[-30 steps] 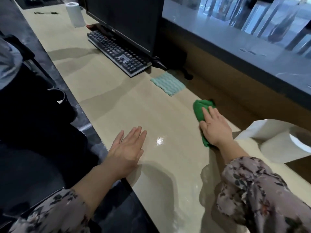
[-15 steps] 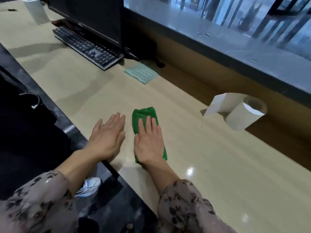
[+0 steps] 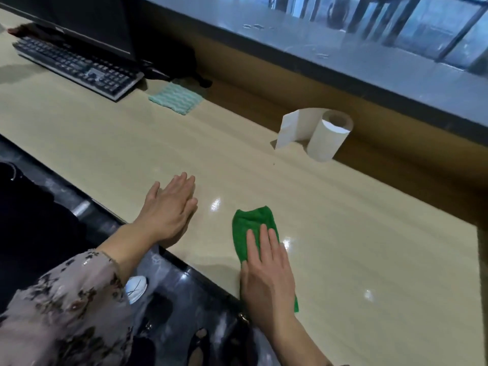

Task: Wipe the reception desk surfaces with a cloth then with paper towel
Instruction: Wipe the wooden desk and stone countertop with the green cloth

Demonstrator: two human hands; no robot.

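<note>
Green cloth [image 3: 253, 225], folded narrow, lies on the pale desk top [image 3: 369, 247] close to the near edge, at about 5 o'clock in my view. My right hand [image 3: 266, 276] lies flat on its near half, fingers [image 3: 264, 239] straight and together, pressing down rather than gripping; the far end of the cloth sticks out past the fingertips. My left hand [image 3: 169, 210] rests palm-down on bare desk at 9 o'clock from the cloth, apart from it, fingers extended and close together, holding nothing.

Edges: the near rim runs diagonally just under both wrists, with a dark glossy ledge [image 3: 184, 291] below it. To the right, at 3 o'clock, the top ends in a straight edge. The far side stops at a brown upstand [image 3: 290, 101] under the grey counter [image 3: 343, 48]. Between the hands and the upstand the surface lies open.

Count: one green cloth, one pale teal cloth [image 3: 177, 97] at 11 o'clock, one paper towel roll [image 3: 327, 138] at 1 o'clock with a sheet hanging loose, one keyboard [image 3: 79, 67], one monitor [image 3: 79, 19].
</note>
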